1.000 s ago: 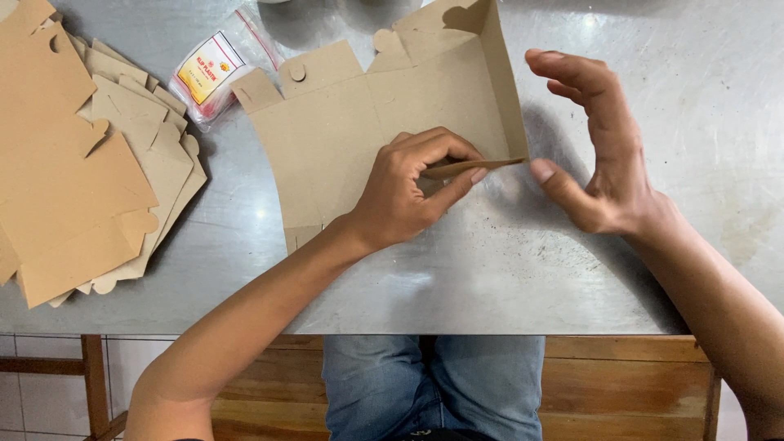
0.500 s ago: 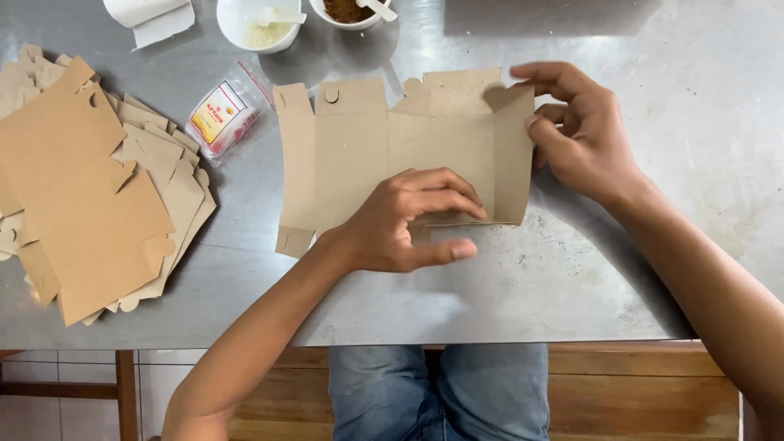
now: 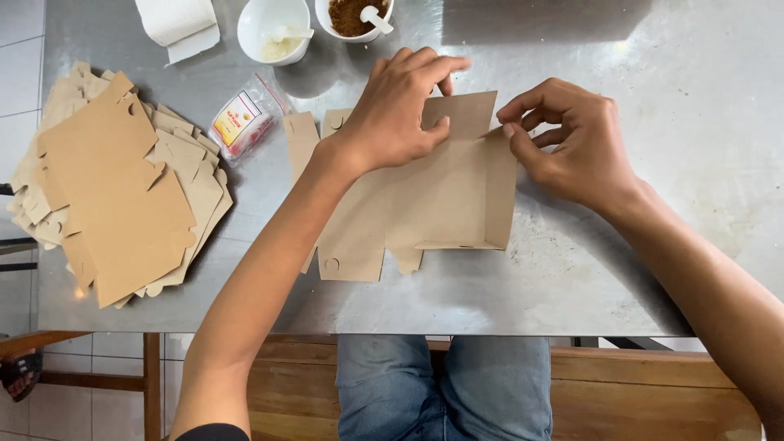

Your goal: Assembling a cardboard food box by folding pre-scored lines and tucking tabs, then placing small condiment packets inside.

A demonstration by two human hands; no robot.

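Observation:
A brown die-cut cardboard box blank [image 3: 441, 204] lies partly folded on the metal table [image 3: 653, 245]. My left hand [image 3: 400, 110] presses down on the blank's upper middle, fingers curled over its top flap. My right hand [image 3: 572, 143] pinches the upright right side panel near its top corner between thumb and fingertips. The right panel stands raised; the lower flaps lie flat toward me.
A stack of flat brown box blanks [image 3: 114, 184] lies at the left. A small clear packet with a red and yellow label [image 3: 241, 122] sits beside it. At the back stand a paper towel roll [image 3: 175, 20], a white bowl [image 3: 273, 28] and a bowl of brown powder [image 3: 351, 15].
My left hand has moved from the blank's lower middle up to its top flap. The right hand now pinches the raised right panel. The view has shifted so the blank sits lower.

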